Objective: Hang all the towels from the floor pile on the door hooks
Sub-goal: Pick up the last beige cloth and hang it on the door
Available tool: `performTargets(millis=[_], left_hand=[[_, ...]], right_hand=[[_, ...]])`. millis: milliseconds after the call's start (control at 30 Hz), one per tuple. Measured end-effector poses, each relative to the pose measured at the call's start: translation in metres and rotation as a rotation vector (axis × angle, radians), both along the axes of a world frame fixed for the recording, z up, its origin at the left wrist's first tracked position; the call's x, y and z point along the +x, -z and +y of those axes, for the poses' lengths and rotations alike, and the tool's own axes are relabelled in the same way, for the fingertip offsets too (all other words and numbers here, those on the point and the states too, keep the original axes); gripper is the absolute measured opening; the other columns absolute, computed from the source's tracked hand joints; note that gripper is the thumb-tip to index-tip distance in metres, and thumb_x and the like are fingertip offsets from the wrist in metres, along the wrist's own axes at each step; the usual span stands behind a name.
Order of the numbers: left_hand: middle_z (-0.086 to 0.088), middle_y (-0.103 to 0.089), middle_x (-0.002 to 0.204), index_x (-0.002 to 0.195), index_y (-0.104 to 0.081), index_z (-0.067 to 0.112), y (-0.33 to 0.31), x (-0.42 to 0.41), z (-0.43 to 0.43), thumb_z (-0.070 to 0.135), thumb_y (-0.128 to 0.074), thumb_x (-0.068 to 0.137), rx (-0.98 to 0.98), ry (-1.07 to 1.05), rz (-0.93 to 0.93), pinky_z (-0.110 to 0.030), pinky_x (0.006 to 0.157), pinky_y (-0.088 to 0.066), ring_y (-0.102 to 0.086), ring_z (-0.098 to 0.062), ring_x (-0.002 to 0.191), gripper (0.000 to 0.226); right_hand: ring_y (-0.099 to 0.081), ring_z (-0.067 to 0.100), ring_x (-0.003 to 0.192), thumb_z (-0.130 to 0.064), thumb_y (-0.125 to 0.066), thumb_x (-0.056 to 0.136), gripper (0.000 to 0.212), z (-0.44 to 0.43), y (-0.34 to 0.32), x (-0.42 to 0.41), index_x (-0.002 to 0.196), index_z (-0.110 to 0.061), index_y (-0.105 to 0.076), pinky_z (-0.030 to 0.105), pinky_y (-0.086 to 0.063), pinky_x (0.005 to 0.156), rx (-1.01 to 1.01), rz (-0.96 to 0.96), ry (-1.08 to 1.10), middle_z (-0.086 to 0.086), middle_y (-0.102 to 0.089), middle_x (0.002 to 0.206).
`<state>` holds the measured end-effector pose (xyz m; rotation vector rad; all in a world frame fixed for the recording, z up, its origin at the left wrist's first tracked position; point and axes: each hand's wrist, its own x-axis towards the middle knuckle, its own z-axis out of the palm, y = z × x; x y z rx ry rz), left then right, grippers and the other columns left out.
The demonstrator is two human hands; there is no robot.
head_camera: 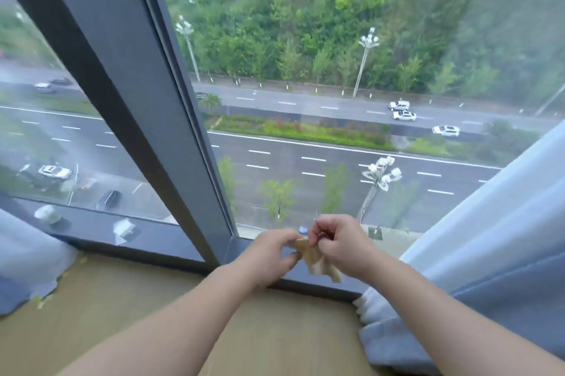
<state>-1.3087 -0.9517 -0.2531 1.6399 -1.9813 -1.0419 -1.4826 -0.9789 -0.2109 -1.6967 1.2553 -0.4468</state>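
Observation:
Both my hands are held out in front of a tall window, just above its lower frame. My left hand (272,253) and my right hand (339,242) together pinch a small tan piece of paper or film (318,262), which hangs down between them. Its exact nature is unclear. No towels, floor pile or door hooks appear in the head view.
A dark grey window frame (128,94) runs diagonally down to the sill (159,245). Light blue curtains hang at the right (495,222) and the lower left (27,259). A wooden ledge (122,308) lies below my arms. Outside is a road far below.

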Motion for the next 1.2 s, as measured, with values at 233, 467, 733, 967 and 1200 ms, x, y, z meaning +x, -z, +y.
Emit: performTargets(millis=[233,467,733,967,1200], left_hand=[[0.008,-0.051,0.072,0.079,-0.048,0.031,-0.2,0.056,0.043,0.019,-0.034,0.082,-0.304,-0.244,-0.005,-0.014,0.061,-0.038,-0.052,-0.012,0.068,0.019],[0.015,-0.054,0.062,0.074,-0.051,0.035,-0.33,0.13,0.161,0.027,-0.051,0.088,-0.368,-0.334,-0.221,-0.021,0.059,-0.041,-0.049,-0.005,0.059,0.016],[0.025,-0.054,0.066,0.066,-0.046,0.038,-0.386,0.225,0.299,0.022,-0.056,0.085,-0.391,-0.499,-0.527,-0.015,0.057,-0.034,-0.047,-0.001,0.058,0.026],[0.007,-0.061,0.071,0.083,-0.055,0.029,-0.407,0.3,0.432,0.034,-0.057,0.084,-0.358,-0.672,-0.532,-0.026,0.065,-0.047,-0.056,-0.01,0.065,0.006],[0.016,-0.064,0.073,0.086,-0.059,0.038,-0.419,0.368,0.57,0.033,-0.061,0.083,-0.327,-0.893,-0.521,-0.024,0.063,-0.047,-0.058,-0.006,0.067,0.006]], right_hand=[[-0.047,0.008,0.061,0.003,-0.049,0.077,0.041,0.011,-0.201,0.052,0.057,-0.034,-0.051,0.013,-0.036,0.058,-0.409,0.15,-0.257,-0.006,-0.053,0.069],[-0.052,0.01,0.071,-0.029,-0.066,0.081,0.013,0.079,-0.322,0.13,0.092,-0.028,-0.059,0.021,-0.045,0.055,-0.677,0.211,-0.613,-0.006,-0.051,0.1],[-0.058,0.024,0.077,-0.016,-0.048,0.082,0.021,0.176,-0.366,0.242,0.09,-0.035,-0.051,0.036,-0.053,0.062,-0.945,0.275,-0.749,-0.004,-0.06,0.087],[-0.054,0.023,0.076,-0.015,-0.047,0.086,0.028,0.288,-0.39,0.341,0.106,-0.029,-0.059,0.029,-0.044,0.064,-1.019,0.204,-0.883,-0.003,-0.061,0.085],[-0.054,0.022,0.073,-0.024,-0.054,0.088,0.014,0.403,-0.392,0.439,0.099,-0.025,-0.063,0.028,-0.042,0.062,-1.043,0.057,-1.087,-0.004,-0.06,0.081]])
